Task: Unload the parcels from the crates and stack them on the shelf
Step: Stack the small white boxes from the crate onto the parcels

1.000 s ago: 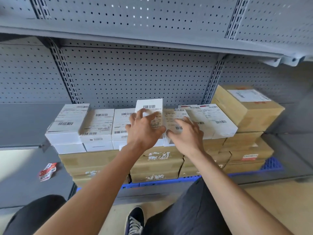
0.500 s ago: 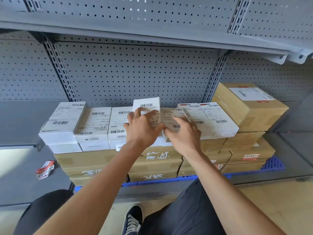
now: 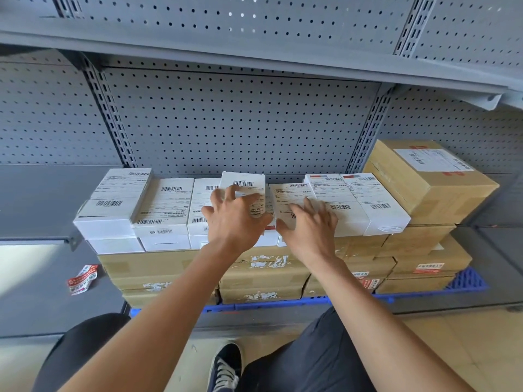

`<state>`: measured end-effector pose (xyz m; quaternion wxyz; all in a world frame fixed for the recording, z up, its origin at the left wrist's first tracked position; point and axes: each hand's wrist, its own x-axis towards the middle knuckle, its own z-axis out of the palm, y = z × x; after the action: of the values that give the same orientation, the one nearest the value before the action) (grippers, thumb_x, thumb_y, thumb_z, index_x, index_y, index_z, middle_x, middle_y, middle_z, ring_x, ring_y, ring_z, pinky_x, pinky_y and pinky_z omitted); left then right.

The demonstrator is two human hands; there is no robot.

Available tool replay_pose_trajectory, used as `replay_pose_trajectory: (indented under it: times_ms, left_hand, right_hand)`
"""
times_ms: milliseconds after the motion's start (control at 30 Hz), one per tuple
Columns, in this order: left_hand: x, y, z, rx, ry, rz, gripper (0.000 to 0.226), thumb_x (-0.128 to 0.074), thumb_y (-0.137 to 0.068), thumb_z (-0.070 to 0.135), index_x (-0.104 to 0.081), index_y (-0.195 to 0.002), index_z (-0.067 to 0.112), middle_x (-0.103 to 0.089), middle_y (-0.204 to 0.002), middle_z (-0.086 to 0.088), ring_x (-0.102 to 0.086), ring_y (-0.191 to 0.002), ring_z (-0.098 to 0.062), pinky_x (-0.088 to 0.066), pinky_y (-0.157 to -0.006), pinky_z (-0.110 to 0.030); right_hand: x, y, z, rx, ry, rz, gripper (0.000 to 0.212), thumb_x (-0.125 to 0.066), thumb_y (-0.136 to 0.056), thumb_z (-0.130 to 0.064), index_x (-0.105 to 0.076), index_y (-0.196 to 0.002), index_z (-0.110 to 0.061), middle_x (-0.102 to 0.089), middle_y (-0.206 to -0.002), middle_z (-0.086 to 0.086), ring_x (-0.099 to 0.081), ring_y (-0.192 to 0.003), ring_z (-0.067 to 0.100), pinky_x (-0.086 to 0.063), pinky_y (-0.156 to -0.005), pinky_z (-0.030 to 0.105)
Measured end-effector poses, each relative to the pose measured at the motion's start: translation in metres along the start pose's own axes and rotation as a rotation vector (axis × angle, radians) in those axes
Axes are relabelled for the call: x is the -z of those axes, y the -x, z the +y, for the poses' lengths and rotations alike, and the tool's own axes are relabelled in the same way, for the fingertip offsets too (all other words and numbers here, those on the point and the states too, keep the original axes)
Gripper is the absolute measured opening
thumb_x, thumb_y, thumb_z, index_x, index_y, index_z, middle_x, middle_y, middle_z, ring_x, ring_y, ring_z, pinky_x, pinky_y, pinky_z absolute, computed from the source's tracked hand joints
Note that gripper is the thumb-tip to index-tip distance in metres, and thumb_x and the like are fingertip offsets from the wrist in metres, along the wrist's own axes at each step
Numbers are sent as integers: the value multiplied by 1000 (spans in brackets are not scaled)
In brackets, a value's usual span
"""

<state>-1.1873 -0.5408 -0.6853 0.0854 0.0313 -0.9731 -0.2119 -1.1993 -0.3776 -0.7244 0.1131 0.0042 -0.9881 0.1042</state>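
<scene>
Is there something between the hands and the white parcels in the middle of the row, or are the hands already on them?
Nothing visible stands between. The left hand lies flat on the raised white parcel, and the right hand lies on the white parcel beside it. Both parcels already sit on the stack.

no wording can be read anywhere. white parcels carry barcoded shipping labels (print too small to read); the large brown box bears a white label with red marks; lower brown cartons show red-and-white stickers, characters illegible; a red-and-white wrapper likewise.
</scene>
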Motion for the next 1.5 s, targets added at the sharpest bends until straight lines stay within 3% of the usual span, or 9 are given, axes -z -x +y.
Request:
replay_pose_trajectory:
  times_ms: [133, 300, 600, 933, 1100, 1200, 1367, 1500]
  left_hand:
    - [-1, -2, 1, 4, -9, -2, 53, -62, -83, 62, -61, -133, 44, -41, -149, 3, -25, -141, -32, -29, -106, -51]
    - [0, -3, 2, -3, -16, -6, 52, -61, -85, 63, -62, -133, 42, -42, -147, 3, -26, -139, -31, -28, -104, -50]
    - [0, -4, 6, -4, -24, -12, 53, -61, -85, 62, -61, -134, 41, -43, -146, 2, -26, -138, -33, -29, -103, -50]
    - [-1, -6, 15, -2, -1, -24, 59, -60, -84, 67, -60, -136, 40, -44, -147, 1, -27, -138, -31, -29, -104, -49]
    - [-6, -8, 25, -9, 28, -25, 54, -63, -84, 59, -61, -135, 40, -42, -150, 2, -28, -138, -32, -29, -104, -50]
    - [-9, -9, 32, -18, 55, -34, 53, -64, -82, 57, -63, -132, 39, -43, -148, 1, -29, -137, -31, -29, -103, -49]
    - [-14, -8, 42, -25, 96, -32, 52, -63, -80, 55, -64, -129, 39, -43, -147, 1, -28, -137, -30, -29, -102, -48]
    - [-14, -9, 43, -16, 119, -33, 47, -62, -84, 53, -63, -130, 40, -41, -150, -1, -25, -140, -30, -27, -104, -50]
  right_hand:
    - [-5, -7, 1, 21, 16, 15, 62, -41, -96, -67, -54, -141, -28, -43, -155, 5, -21, -150, 29, -9, -119, 54]
    - [-8, -13, 4, 69, 6, 101, 57, -45, -94, -65, -64, -128, -24, -60, -134, 2, -41, -137, 25, -17, -115, 51]
    - [-3, -16, 7, 56, -51, 46, 61, -44, -95, -67, -57, -140, -27, -49, -150, 2, -31, -146, 21, -7, -121, 53]
    - [0, -17, 11, 63, -72, 65, 63, -45, -95, -67, -59, -138, -23, -53, -146, 5, -37, -142, 25, -15, -118, 51]
    - [-1, -11, 21, 167, -229, 188, 38, -58, -97, -33, -63, -130, -15, -62, -134, 5, -47, -134, 31, -22, -115, 52]
    - [0, -7, 28, 255, -306, 174, 46, -65, -91, -22, -57, -136, -15, -61, -137, 1, -46, -135, 28, -25, -117, 54]
    - [10, -4, 29, 321, -382, 34, 68, -69, -87, -19, -43, -150, -27, -57, -140, -2, -36, -142, 20, -19, -121, 52]
    - [9, -6, 31, 306, -368, -122, 86, -72, -85, -36, -26, -157, -34, -46, -152, -2, -23, -149, 15, -4, -125, 43]
